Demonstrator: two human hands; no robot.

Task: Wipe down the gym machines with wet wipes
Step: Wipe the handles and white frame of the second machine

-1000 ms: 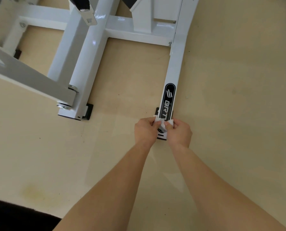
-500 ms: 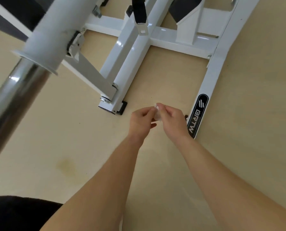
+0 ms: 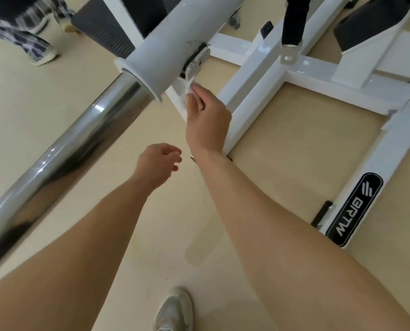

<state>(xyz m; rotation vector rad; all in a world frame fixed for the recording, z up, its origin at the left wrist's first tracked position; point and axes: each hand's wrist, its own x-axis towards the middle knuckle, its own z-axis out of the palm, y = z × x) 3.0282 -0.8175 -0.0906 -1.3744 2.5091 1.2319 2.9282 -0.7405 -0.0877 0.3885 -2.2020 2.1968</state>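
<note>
The white gym machine frame spreads over the floor ahead and to the right of both hands. Its chrome bar with a white collar slants down on the left, beyond the left hand. The right hand reaches forward, fingers curled on a wet wipe at its fingertips. It presses the wipe against the slanted white strut just under the collar. The left hand hangs lower, near the right wrist but not touching it, loosely curled and holding nothing. Half a second ago the two hands were together, both pinching the wipe beside the leg with the BRTW label — now they are apart, and that label lies well right of the right forearm. A grey shoe shows below — between the forearms.
</note>
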